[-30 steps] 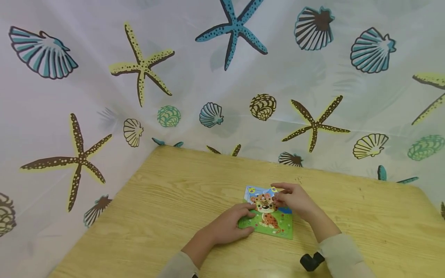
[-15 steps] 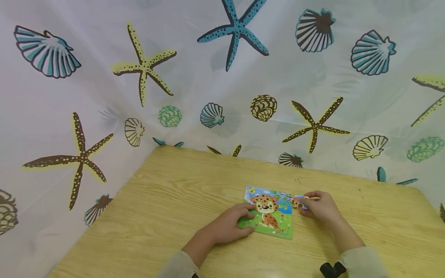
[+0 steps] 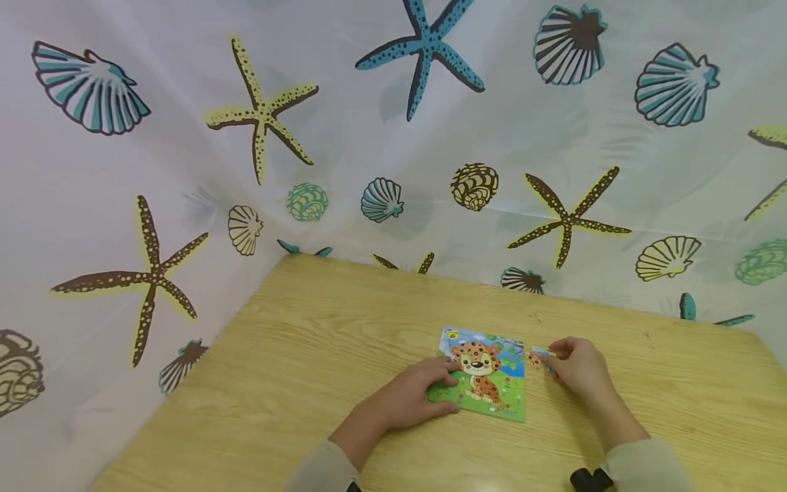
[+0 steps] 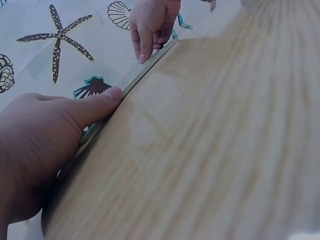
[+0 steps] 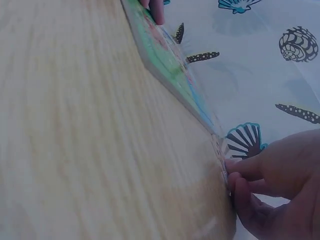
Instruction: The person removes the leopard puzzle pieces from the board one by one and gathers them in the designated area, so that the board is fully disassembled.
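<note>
On the table lies a square picture puzzle (image 3: 510, 393) showing a spotted leopard cub on green grass under blue sky. My left hand (image 3: 418, 395) rests at its left side, fingers spread over the picture; the left wrist view has the thumb (image 4: 102, 105) along the board's edge. Just off the puzzle's right edge, my right hand (image 3: 581, 369) pinches a small puzzle piece (image 3: 536, 358) with an orange ear and some blue on it. From the right wrist, that piece (image 5: 220, 157) appears nearly edge-on between thumb and fingers, low beside the board's corner.
The wood-grain table (image 3: 344, 307) meets a pale curtain (image 3: 430, 225) printed with starfish and shells at its back and left. A black object (image 3: 591, 480) sits by the right sleeve.
My right hand has moved from over the puzzle's upper right to beside its right edge, carrying the piece, and lowered it slightly. The left hand has stayed on the board.
</note>
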Demonstrator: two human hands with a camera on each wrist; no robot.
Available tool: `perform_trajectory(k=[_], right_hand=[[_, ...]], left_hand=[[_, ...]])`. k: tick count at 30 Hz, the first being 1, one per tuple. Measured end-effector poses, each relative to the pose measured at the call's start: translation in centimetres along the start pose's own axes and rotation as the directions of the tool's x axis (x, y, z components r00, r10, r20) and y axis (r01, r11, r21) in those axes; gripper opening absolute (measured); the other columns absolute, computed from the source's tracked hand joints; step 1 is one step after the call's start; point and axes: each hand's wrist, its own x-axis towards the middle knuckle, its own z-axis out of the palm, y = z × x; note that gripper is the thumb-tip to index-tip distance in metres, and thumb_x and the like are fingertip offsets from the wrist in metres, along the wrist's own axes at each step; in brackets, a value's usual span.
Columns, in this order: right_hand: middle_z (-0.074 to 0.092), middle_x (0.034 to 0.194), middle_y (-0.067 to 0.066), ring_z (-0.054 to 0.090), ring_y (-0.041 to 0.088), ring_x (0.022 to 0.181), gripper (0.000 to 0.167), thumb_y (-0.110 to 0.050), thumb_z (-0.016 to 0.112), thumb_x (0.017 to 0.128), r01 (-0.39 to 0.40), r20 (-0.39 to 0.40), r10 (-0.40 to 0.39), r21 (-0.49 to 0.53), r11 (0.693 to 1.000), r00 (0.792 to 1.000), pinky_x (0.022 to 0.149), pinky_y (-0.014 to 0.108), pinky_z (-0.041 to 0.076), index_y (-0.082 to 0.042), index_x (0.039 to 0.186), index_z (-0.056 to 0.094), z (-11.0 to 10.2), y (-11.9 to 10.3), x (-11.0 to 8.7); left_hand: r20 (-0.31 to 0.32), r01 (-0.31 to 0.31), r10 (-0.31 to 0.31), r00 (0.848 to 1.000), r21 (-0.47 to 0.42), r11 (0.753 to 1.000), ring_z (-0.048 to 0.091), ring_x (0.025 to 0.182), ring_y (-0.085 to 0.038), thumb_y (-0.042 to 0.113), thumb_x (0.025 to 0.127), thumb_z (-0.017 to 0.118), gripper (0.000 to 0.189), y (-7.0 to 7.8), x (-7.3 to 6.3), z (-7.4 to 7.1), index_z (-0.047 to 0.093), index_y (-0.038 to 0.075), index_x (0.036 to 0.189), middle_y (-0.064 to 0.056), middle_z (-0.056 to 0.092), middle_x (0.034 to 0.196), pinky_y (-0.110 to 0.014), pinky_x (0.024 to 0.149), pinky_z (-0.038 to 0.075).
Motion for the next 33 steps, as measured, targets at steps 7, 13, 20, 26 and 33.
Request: perform_trajectory(k=[7,13,20,26,33], right_hand=[[0.066,0.104,0.023,0.062,0.033,0.093,0.032,-0.021,0.069,0.094,0.046,-0.056,-0.054,-0.144,0.988,0.997,0.077,0.044,0.053,0.005,0.111,0.066,0.0,-1.0,-0.4],[0.063,0.109,0.021,0.06,0.029,0.093,0.036,-0.024,0.063,0.097,0.112,0.007,-0.112,-0.059,0.992,0.994,0.07,0.035,0.05,0.002,0.122,0.064,1.3,-2.7,-0.9],[0.067,0.101,0.014,0.059,0.017,0.07,0.027,-0.019,0.066,0.097,0.201,0.127,-0.201,0.015,0.98,0.971,0.059,0.028,0.049,-0.002,0.119,0.067,3.9,-5.5,-0.4],[0.066,0.083,0.005,0.054,0.012,0.065,0.028,-0.015,0.065,0.097,0.346,0.252,-0.321,-0.06,0.936,0.913,0.057,0.027,0.043,-0.006,0.124,0.067,5.2,-6.9,0.7],[0.051,0.083,0.015,0.043,0.015,0.064,0.03,-0.011,0.064,0.097,0.463,0.343,-0.407,-0.1,0.88,0.847,0.056,0.025,0.035,-0.008,0.127,0.065,5.6,-7.3,1.6]], left_hand=[[-0.006,0.006,-0.006,1.0,-0.012,1.0,0.035,0.149,-0.023,0.036,0.094,0.07,0.035,0.2,-0.2,0.0,0.068,0.012,0.12,0.004,0.048,0.153,-0.044,0.122,0.031],[-0.012,0.009,-0.009,1.0,-0.013,1.0,0.037,0.148,-0.023,0.037,0.094,0.07,0.037,0.1,-0.6,0.1,0.068,0.012,0.122,0.004,0.049,0.152,-0.044,0.122,0.032],[-0.005,0.011,-0.011,1.0,-0.022,1.0,0.038,0.147,-0.023,0.04,0.094,0.069,0.039,0.2,-0.2,0.1,0.068,0.013,0.123,0.005,0.049,0.151,-0.043,0.121,0.033],[-0.009,0.011,-0.011,1.0,-0.004,1.0,0.039,0.146,-0.023,0.041,0.095,0.068,0.04,0.1,0.0,0.2,0.068,0.014,0.124,0.005,0.049,0.151,-0.043,0.121,0.034],[-0.025,0.02,-0.02,0.999,0.006,1.0,0.04,0.145,-0.023,0.04,0.094,0.069,0.039,0.2,-0.1,0.0,0.068,0.014,0.123,0.005,0.051,0.15,-0.043,0.12,0.035]])
